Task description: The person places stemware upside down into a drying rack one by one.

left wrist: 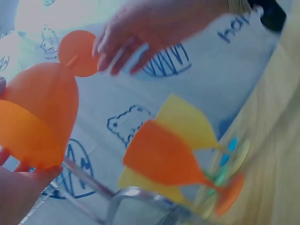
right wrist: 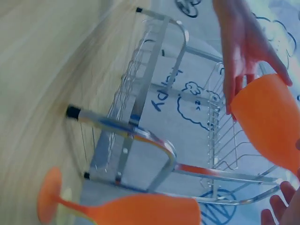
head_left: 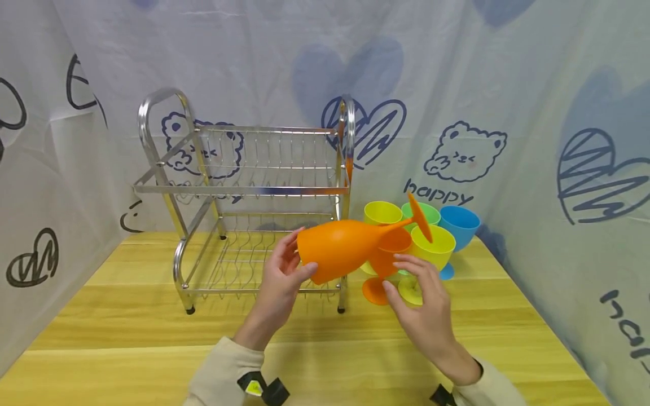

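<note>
- One orange goblet (head_left: 340,248), tipped sideways above the table (head_left: 355,355), its rim end gripped by the left hand (head_left: 278,282).
- Right hand (head_left: 426,307) near its stem, fingers apart.
- Five upright goblets (head_left: 439,249), far right.
- Metal rack (head_left: 218,190), far left.

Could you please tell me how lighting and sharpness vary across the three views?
Head: mostly sharp, glints on the metal rack; left wrist: hazy, glare at upper left, the right hand soft; right wrist: also hazy, wooden table blurred.
</note>
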{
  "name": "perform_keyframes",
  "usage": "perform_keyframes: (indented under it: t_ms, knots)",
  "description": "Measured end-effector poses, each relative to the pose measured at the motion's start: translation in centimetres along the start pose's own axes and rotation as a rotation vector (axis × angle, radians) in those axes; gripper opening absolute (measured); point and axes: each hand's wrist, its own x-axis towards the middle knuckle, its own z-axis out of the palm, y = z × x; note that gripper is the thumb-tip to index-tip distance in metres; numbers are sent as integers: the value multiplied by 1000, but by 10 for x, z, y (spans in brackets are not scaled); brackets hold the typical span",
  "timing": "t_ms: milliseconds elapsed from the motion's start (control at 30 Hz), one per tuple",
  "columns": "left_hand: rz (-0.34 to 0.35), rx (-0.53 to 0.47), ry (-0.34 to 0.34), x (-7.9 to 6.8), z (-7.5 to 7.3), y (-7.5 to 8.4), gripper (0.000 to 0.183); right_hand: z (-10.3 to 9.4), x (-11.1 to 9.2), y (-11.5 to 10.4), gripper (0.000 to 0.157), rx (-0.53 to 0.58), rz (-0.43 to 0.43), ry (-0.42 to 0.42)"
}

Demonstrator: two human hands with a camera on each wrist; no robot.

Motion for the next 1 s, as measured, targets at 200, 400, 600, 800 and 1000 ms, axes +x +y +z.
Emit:
perform_keyframes:
  t_ms: [200,400,600,800,1000]
  knots:
    - [-87,-167,20,-6,6,-8,72,0,6,-9,52,313,435,-175]
    - [-86,-202,14,-7,10,-12,76,0,15,-15,66,599,750,-230]
    - [-89,-203,14,-7,10,-14,77,6,17,-15,74,726,811,-215]
    - [-81,-213,9,-7,11,-16,71,14,18,-13,67,779,808,-191]
    - [-64,-223,3,-6,14,-18,61,18,19,-13,59,790,801,-177]
